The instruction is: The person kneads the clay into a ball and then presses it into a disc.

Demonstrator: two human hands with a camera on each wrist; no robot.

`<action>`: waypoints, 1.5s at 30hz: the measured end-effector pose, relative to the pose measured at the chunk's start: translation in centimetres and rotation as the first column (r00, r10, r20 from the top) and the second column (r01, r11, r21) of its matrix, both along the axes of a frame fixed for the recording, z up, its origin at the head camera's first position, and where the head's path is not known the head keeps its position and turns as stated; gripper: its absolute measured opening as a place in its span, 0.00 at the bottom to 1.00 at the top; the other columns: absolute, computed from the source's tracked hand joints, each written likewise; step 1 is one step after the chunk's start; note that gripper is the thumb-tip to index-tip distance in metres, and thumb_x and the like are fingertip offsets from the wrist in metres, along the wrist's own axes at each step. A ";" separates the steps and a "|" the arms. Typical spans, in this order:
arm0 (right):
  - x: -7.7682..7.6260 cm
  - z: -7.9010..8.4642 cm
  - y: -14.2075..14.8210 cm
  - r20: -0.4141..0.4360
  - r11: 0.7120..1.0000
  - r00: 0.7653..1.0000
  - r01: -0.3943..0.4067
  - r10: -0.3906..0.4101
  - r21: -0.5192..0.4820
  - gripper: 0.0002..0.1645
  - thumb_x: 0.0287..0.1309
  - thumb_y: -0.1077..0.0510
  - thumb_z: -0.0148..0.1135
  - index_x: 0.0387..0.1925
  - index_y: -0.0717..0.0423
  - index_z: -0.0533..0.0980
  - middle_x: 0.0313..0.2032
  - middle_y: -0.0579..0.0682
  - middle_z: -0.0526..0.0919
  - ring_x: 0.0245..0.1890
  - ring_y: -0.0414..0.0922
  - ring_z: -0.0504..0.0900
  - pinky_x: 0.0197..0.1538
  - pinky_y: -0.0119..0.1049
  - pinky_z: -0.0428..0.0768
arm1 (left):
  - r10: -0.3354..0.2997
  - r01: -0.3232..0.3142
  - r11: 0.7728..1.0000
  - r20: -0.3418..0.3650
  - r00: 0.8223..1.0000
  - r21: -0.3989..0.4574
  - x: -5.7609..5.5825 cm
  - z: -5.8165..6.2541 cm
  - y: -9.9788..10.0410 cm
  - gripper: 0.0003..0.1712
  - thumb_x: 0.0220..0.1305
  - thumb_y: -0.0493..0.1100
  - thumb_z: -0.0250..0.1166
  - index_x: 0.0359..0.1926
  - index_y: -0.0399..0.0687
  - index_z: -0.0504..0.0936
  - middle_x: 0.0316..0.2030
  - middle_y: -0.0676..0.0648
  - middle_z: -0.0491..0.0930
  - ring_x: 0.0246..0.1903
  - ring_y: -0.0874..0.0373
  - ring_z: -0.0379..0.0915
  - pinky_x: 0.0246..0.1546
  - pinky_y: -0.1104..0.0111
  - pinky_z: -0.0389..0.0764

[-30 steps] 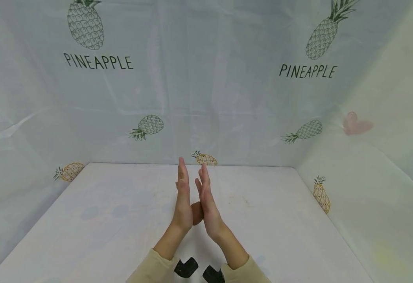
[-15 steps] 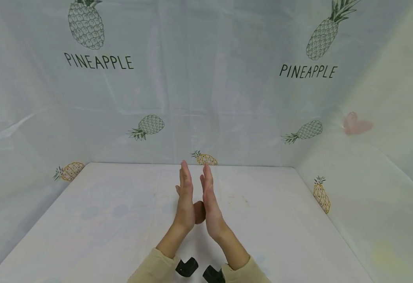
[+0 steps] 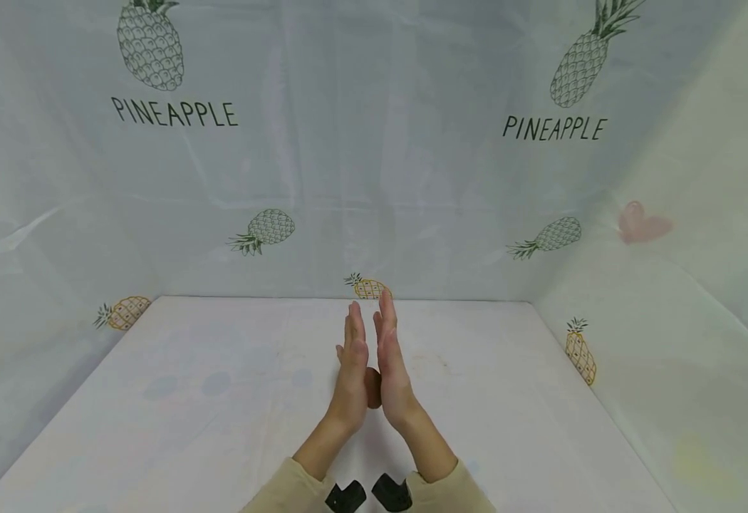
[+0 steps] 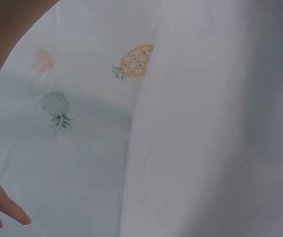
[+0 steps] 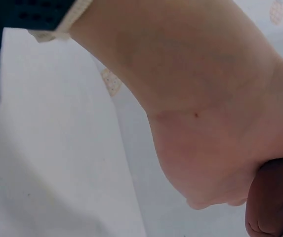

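A small brown lump [image 3: 373, 388], like modelling clay, sits between the two palms above the white table. My left hand [image 3: 351, 381] presses it from the left, fingers straight and pointing up and away. From the other side my right hand [image 3: 396, 377] bears on it with its palm, fingers likewise straight. Most of the lump is hidden by the palms. In the right wrist view the creased brown lump [image 5: 274, 202] shows beside the heel of the left hand [image 5: 205, 153]. The left wrist view catches only a sliver of it at the left edge.
The white tabletop [image 3: 220, 427] carries faint stains. A pale curtain [image 3: 348, 142] printed with pineapples rises behind and on both sides. Black wrist devices [image 3: 346, 496] sit close together under the beige sleeves [image 3: 291, 488].
Both hands have shifted slightly right with the lump between them. The left hand has slid back a little while the right has moved forward, and the palms are closer together.
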State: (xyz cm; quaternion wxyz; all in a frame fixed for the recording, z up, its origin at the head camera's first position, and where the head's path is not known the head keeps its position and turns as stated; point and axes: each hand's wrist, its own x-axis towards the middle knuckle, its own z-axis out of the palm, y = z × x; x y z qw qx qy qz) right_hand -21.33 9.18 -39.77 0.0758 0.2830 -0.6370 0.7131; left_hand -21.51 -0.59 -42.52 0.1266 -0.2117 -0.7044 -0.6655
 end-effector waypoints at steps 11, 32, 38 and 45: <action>-0.4 -0.2 0.3 0.021 0.999 1.000 -0.018 0.019 -0.038 0.36 0.83 0.39 0.17 0.86 0.29 0.31 0.84 0.33 0.29 0.85 0.47 0.30 0.81 0.66 0.31 | -0.103 0.104 0.993 -0.035 0.994 0.057 0.8 0.5 0.3 0.35 0.84 0.59 0.24 0.85 0.70 0.30 0.85 0.59 0.27 0.84 0.56 0.18 0.76 0.38 0.15; -0.1 -0.8 -0.6 0.089 0.993 0.991 -0.107 0.102 0.048 0.36 0.84 0.39 0.15 0.86 0.33 0.28 0.85 0.37 0.26 0.85 0.52 0.36 0.82 0.61 0.32 | -0.106 0.108 0.975 -0.021 0.994 0.192 1.0 2.2 -0.9 0.38 0.79 0.71 0.25 0.85 0.78 0.32 0.84 0.65 0.26 0.83 0.58 0.16 0.77 0.34 0.25; 0.4 -0.7 -0.9 0.069 0.986 0.988 -0.144 0.139 0.078 0.35 0.84 0.40 0.15 0.85 0.29 0.28 0.84 0.34 0.26 0.85 0.52 0.36 0.80 0.67 0.31 | -0.033 0.033 0.982 -0.004 0.999 0.188 0.6 2.5 -1.7 0.38 0.79 0.72 0.25 0.85 0.79 0.33 0.84 0.65 0.27 0.83 0.59 0.18 0.77 0.34 0.24; 0.9 -0.4 -1.3 0.065 0.986 0.987 -0.150 0.146 0.069 0.35 0.83 0.38 0.16 0.85 0.28 0.29 0.84 0.34 0.27 0.85 0.51 0.34 0.79 0.70 0.31 | 0.005 -0.008 0.979 0.015 1.000 0.204 -0.1 2.4 -2.5 0.37 0.80 0.70 0.25 0.84 0.81 0.33 0.83 0.68 0.27 0.82 0.60 0.16 0.77 0.35 0.22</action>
